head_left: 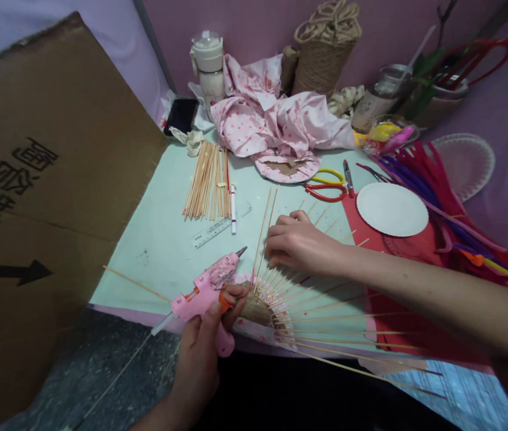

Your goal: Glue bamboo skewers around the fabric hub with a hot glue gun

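My left hand (204, 347) is wrapped around a pink hot glue gun (206, 287), its nozzle pointing up and to the right. A glue stick and a thin cord trail from its back. Below the nozzle lies a fabric-covered cardboard ring (285, 317), partly hidden by the gun and my left fingers. Thin wooden sticks (325, 312) fan out from the ring to the right and away from me. Over the fan, my right hand (292, 239) has its fingers curled at a wooden stick (262, 230); its fingertips are partly hidden.
Loose wooden sticks (209, 185) lie behind a clear ruler (213, 232) and a white marker (233, 209). Further back are scissors (325, 190), crumpled pink fabric (276, 120), a bottle (209, 66) and twine (325, 54). A cardboard sheet (56, 197) stands left; a white plate (392, 208) lies right.
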A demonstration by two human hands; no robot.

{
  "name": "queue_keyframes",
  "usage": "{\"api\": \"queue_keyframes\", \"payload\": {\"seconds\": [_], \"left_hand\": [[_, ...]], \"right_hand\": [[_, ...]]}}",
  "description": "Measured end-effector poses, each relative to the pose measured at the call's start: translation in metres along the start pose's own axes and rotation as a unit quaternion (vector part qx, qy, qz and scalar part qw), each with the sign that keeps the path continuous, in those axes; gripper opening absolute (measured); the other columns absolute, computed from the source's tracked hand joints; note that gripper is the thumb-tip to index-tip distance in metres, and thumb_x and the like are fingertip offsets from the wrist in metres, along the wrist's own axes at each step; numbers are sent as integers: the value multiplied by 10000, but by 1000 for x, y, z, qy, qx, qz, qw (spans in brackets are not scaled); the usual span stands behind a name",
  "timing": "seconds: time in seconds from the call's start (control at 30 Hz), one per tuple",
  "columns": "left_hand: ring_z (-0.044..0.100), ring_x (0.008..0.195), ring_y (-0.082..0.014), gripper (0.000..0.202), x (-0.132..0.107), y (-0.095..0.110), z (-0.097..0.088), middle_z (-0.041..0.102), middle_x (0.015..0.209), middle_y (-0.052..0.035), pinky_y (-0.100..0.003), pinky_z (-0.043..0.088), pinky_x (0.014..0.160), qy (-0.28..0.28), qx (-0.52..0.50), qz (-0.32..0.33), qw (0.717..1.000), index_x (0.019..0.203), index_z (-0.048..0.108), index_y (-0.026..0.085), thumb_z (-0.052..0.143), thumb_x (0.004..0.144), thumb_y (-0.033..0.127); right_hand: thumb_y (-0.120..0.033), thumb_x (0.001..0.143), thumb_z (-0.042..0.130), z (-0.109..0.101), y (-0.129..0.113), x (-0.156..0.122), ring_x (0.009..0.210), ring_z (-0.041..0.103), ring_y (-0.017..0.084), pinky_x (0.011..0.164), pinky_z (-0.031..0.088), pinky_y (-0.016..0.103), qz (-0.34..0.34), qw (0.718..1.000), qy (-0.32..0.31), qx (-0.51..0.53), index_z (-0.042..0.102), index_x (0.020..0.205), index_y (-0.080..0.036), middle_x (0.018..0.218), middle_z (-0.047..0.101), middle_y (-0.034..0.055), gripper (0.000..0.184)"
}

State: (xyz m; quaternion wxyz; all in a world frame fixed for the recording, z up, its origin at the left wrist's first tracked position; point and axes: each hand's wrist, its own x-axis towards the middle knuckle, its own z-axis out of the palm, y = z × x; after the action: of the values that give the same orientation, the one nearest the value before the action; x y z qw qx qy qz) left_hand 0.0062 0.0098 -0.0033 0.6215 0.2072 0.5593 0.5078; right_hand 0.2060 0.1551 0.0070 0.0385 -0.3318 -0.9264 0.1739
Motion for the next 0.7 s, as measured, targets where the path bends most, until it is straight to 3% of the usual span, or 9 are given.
{"api": "queue_keyframes", "payload": {"seconds": [0.23,0.43,0.7], "left_hand": [[578,1249,-308,438,1,2,-2,704,1196,-142,-383,441,1096,-13,26,-16,999,952,768,117,622,858,519],[578,1245,-315,454,3,6,4,715,1159,-158,-378,457,1081,-11,-5,-23,1000,959,749,86,649,831,510],[596,1222,-323,442,5,9,9,744,1088,-133,-399,501,1024,8,-9,-18,1000,915,753,132,713,752,540]], "right_hand": [[-186,945,568,-5,13,-14,958,559,234,824,269,375,-21,998,51,18,723,981,-201,1008,715,73,160],[-201,978,529,-19,37,-6,1169,497,264,907,315,399,-102,995,19,9,659,1214,-242,1305,658,53,273],[-221,983,521,-13,33,2,1022,505,275,869,333,415,-126,992,8,-17,718,1116,-196,1103,731,74,239]]}}
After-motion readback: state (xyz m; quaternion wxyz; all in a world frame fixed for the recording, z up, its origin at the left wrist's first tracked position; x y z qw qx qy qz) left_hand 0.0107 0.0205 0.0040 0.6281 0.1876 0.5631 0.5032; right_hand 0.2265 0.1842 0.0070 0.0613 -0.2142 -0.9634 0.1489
